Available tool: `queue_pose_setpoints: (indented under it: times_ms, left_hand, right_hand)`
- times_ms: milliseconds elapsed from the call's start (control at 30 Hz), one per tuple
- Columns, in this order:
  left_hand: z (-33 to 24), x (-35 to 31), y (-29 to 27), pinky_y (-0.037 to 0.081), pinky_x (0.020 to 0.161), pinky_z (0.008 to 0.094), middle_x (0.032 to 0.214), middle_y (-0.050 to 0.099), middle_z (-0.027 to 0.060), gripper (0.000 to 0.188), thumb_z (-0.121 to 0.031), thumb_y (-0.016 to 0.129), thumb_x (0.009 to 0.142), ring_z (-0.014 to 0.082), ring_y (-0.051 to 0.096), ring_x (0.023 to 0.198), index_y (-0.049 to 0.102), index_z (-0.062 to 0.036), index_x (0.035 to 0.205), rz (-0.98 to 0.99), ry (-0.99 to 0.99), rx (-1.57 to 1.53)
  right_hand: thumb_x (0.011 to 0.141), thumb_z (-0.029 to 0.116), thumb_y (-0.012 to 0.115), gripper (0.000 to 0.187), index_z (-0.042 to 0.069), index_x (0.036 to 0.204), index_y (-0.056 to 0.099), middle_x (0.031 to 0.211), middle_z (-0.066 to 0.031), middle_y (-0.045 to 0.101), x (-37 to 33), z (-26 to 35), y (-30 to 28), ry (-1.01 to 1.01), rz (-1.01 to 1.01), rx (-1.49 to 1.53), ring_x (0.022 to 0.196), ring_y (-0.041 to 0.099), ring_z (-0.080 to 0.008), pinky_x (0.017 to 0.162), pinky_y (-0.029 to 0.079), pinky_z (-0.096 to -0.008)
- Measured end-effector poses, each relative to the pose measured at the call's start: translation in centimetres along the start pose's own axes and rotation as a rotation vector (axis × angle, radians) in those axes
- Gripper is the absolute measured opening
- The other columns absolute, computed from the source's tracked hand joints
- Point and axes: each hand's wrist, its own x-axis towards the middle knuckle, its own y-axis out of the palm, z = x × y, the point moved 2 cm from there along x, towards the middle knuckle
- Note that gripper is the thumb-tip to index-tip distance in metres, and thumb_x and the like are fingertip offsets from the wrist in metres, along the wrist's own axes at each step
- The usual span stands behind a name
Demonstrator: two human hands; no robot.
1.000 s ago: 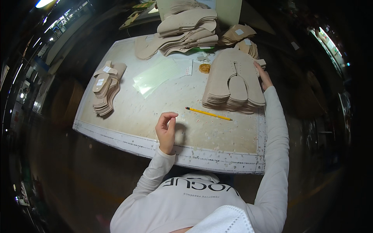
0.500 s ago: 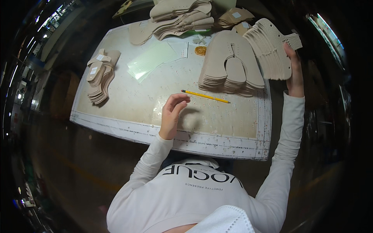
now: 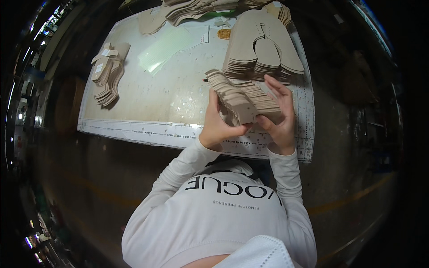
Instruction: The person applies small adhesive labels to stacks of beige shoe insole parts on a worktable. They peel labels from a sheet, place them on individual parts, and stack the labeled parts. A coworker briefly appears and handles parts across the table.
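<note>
Over the front right part of the table I hold a stack of beige leather pieces (image 3: 239,103) between both hands, its layered edges fanned out. My left hand (image 3: 215,125) is closed round the left side, thumb against the lower edge. On the right side my right hand (image 3: 282,120) grips with its thumb at the front, while some fingers stretch up beside the stack. Just beyond lies a larger pile of curved beige leather pieces (image 3: 239,49) with a slot in its middle. Of the pencil, only a dark tip shows; the held stack hides the rest.
The white table (image 3: 174,107) has a printed border along its near edge. At left sits a smaller pile of beige cut pieces (image 3: 109,82) with white labels. Pale green sheets (image 3: 163,49) lie mid-table, and an amber coil (image 3: 224,34) rests near more piles (image 3: 192,11) at the back.
The stack has come from the table's far right edge, where my right hand was on it, to in front of me. My left hand, empty before, now grips it too.
</note>
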Motion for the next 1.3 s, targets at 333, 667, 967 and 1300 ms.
queue_pose_setpoints:
  times_ms: [333,667,967,1300]
  left_hand:
    - [2.2,0.3,-2.4,0.029,0.111,0.0532,0.136,0.048,0.0201,0.109,-0.035,0.088,0.052,0.0398,0.044,0.129,0.036,-0.0031,0.142,0.214,0.224,0.635]
    - [3.3,0.1,-0.2,0.016,0.114,0.0652,0.153,0.025,0.0266,0.146,-0.056,0.086,0.051,0.0451,0.031,0.14,0.004,0.0022,0.156,0.194,0.281,0.7]
    - [1.6,-0.8,-0.8,0.04,0.104,0.0441,0.134,0.049,0.0231,0.126,-0.025,0.093,0.054,0.0397,0.051,0.12,0.019,0.0024,0.153,0.079,0.187,0.593]
    - [0.5,-1.1,-2.7,0.042,0.104,0.0382,0.13,0.053,0.0177,0.105,-0.027,0.092,0.056,0.0297,0.054,0.12,0.038,-0.0014,0.141,0.195,0.088,0.767]
  right_hand:
    - [0.06,0.037,0.093,0.115,0.002,0.151,0.034,0.156,-0.0186,0.035,-3.7,-4.5,-1.1,0.113,0.366,-0.39,0.15,0.014,-0.0431,0.121,0.013,-0.0518]
    - [0.061,0.06,0.087,0.139,-0.003,0.156,0.008,0.161,-0.0279,0.014,-2.7,-6.2,1.6,0.162,0.215,-0.005,0.15,0.014,-0.0399,0.122,0.017,-0.0445]
    - [0.092,0.049,0.066,0.069,0.004,0.142,0.05,0.136,-0.0138,0.056,2.1,-4.3,-3.7,0.336,0.432,0.015,0.13,0.05,-0.0234,0.101,0.044,-0.0354]
    - [0.083,0.016,0.07,0.015,0.005,0.091,0.062,0.094,-0.0057,0.055,3.3,-8.9,-1.2,-0.093,0.381,-1.024,0.095,0.061,-0.0221,0.075,0.056,-0.0362]
